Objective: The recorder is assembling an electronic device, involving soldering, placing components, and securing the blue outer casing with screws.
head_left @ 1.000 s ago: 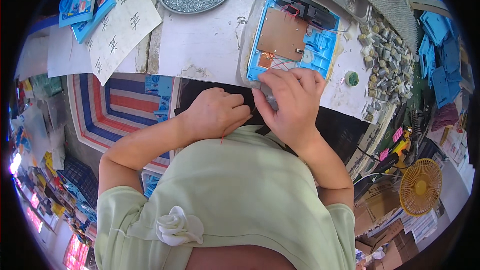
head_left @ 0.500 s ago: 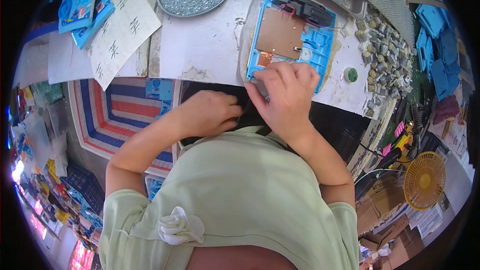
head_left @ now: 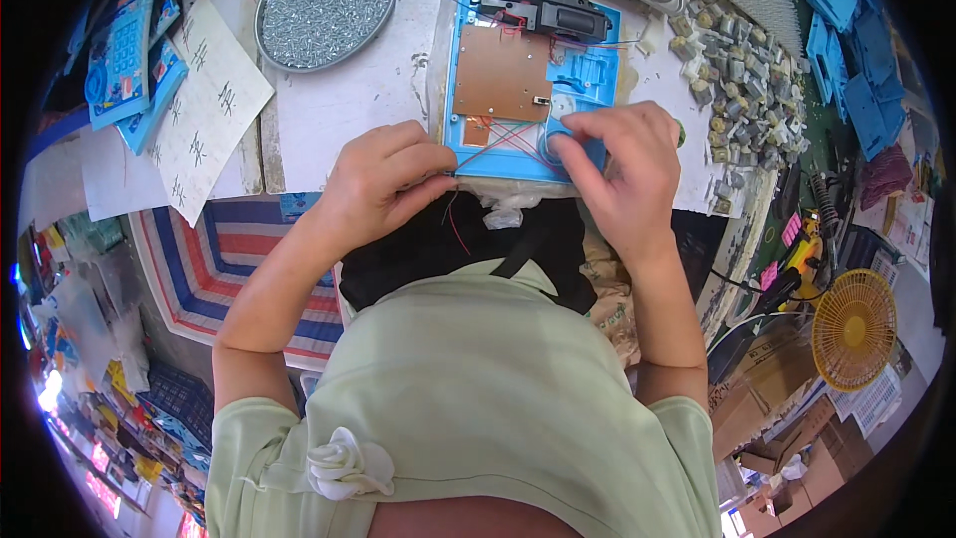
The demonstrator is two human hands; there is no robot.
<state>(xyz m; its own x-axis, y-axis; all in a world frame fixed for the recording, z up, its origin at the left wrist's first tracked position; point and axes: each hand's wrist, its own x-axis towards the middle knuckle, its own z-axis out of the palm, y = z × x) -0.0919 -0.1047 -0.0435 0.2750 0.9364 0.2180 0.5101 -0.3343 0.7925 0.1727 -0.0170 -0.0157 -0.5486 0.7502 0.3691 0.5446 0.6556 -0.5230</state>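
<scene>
A light blue plastic casing [head_left: 518, 169] lies open at the table's front edge. It holds a brown circuit board [head_left: 498, 75], a black module [head_left: 553, 15] and several thin red and blue wires. My left hand [head_left: 388, 179] is at the casing's near left corner, finger and thumb pinched on what looks like a thin wire; loose wire ends [head_left: 456, 224] dangle below. My right hand [head_left: 632, 164] is over the casing's near right part, thumb and forefinger closed on the edge of a small round part [head_left: 549, 146]. The fingers hide some of that part.
A round metal tray [head_left: 261, 35] of small shiny screws stands at the far left. Blue keypad panels [head_left: 124, 60] and a marked paper sheet [head_left: 214, 105] lie left. Small metal motors [head_left: 742, 90] are heaped right, near blue plastic pieces [head_left: 866, 70] and a yellow fan [head_left: 853, 329].
My left hand has risen from my lap to the casing's left corner. The right hand has shifted right, from the casing's near edge to the round part. Table things appear shifted left.
</scene>
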